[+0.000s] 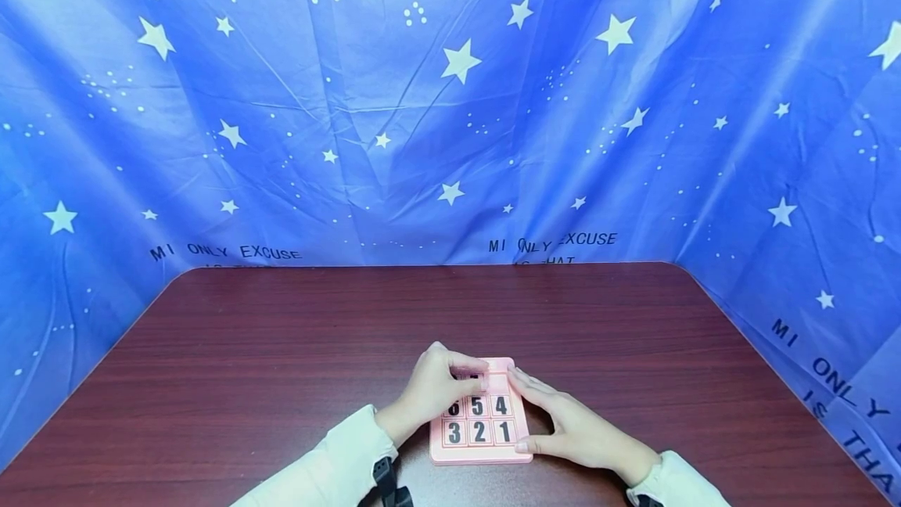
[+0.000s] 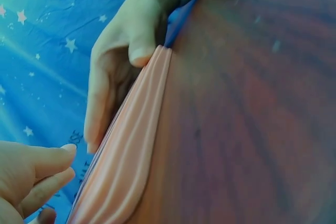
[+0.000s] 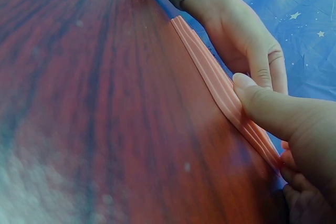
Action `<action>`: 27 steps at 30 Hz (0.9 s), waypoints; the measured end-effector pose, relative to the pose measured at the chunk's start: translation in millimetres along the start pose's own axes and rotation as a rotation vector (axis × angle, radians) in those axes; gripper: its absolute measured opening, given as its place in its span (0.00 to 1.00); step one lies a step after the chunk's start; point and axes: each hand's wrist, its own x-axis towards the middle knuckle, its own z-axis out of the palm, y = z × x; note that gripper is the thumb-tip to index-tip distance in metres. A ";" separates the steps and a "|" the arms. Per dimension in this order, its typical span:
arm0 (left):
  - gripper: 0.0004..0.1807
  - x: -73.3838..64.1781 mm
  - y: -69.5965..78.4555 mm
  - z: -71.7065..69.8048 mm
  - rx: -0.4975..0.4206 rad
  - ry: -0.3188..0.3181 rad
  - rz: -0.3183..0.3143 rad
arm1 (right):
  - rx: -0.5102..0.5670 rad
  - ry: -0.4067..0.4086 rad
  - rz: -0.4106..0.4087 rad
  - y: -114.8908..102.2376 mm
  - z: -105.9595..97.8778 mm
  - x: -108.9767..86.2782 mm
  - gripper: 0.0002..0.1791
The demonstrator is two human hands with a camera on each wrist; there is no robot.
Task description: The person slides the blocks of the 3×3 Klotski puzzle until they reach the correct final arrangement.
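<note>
A pink number slide puzzle (image 1: 481, 454) lies flat on the table with black digits on its tiles. The rows 6 5 4 and 3 2 1 can be read; the row above is mostly covered by my left hand (image 1: 431, 388). That hand reaches over from the left, its thumb and forefinger extended across the top row, a little apart. With my right hand (image 1: 580, 427) I hold the puzzle's right side, thumb at the lower corner and fingers by the upper corner. The ridged pink side of the puzzle shows in the left wrist view (image 2: 134, 129) and right wrist view (image 3: 223, 95).
The dark red wooden table (image 1: 281, 335) extends around the puzzle, with rounded far corners. A blue star-patterned curtain (image 1: 394, 100) hangs behind it and along its sides. White sleeves (image 1: 338, 456) and black wrist straps are on both arms.
</note>
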 end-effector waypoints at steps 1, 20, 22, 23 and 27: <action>0.11 1.1 -1.8 -1.4 -0.004 -0.007 -0.007 | 0.001 0.000 0.001 -0.1 0.0 -0.3 0.45; 0.08 6.8 -14.7 -9.0 -0.016 -0.053 -0.056 | 0.011 -0.009 0.002 -0.2 -1.0 1.0 0.45; 0.07 6.9 -14.7 -8.1 -0.019 -0.054 -0.058 | 0.013 -0.010 0.007 -0.6 -1.1 0.5 0.45; 0.07 6.8 -14.4 -7.6 -0.020 -0.055 -0.058 | 0.010 -0.009 0.008 -0.7 -1.1 0.3 0.45; 0.08 7.4 -13.6 -5.1 -0.013 -0.054 -0.054 | 0.000 -0.008 0.016 -0.8 -1.1 0.2 0.46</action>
